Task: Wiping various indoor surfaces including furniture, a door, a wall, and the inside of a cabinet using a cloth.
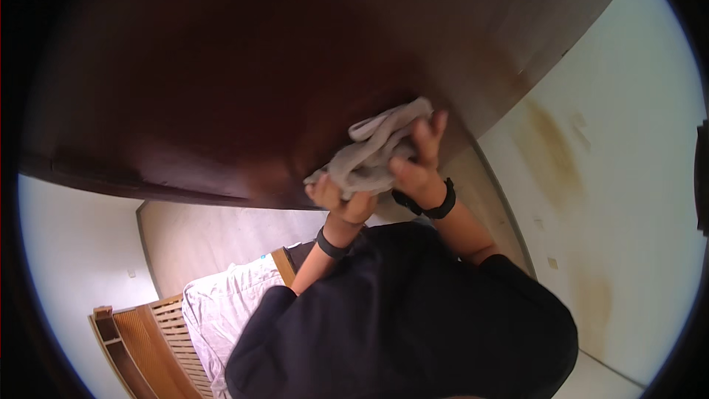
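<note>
A crumpled grey-beige cloth (368, 158) is bunched between my two hands, in front of a large dark reddish-brown surface (221, 83) that looks like furniture. My left hand (340, 199) grips the cloth's lower left end, with a black band at the wrist. My right hand (421, 160) is at the cloth's right side, its fingers spread and slightly blurred; the thumb and palm press near the folds. A black watch (432, 202) is on the right wrist. Whether the cloth touches the dark surface cannot be told.
At the lower left stands a wooden bed frame (152, 343) with slats and a pale crumpled sheet (232, 299). Light floor (210, 244) lies below the dark surface's edge. The white wall (626, 149) on the right has brownish stains and a dark baseboard.
</note>
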The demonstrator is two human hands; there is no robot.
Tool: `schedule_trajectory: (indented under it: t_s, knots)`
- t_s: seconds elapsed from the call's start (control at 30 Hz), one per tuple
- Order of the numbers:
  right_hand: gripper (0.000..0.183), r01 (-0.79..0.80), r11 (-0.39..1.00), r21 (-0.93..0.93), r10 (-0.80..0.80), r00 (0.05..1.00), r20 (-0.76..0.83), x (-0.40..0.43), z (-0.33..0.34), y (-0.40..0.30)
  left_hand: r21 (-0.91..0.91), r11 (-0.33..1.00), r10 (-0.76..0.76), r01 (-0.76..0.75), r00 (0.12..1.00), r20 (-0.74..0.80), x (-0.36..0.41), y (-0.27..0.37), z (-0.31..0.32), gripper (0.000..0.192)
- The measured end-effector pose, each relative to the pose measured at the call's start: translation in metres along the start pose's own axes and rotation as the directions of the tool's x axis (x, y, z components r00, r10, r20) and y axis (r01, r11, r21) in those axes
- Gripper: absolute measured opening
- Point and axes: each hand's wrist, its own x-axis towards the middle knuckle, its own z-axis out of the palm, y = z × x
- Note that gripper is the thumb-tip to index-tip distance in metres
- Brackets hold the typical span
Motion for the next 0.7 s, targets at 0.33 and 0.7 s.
schedule_trajectory:
  t_s: [0.33,0.7]
  knots:
    - [0.024,0.165,0.933,0.318,-0.261,0.922,0.285,0.004,0.017,-0.015,0.166,0.913,-0.371,0.373,0.928,-0.046,-0.004,-0.009,-0.027,0.072]
    - [0.038,-0.021,0.998,0.06,0.016,0.997,0.075,0.029,-0.028,0.115,0.153,0.988,-0.028,0.016,0.997,0.075,0.096,0.036,0.095,0.054]
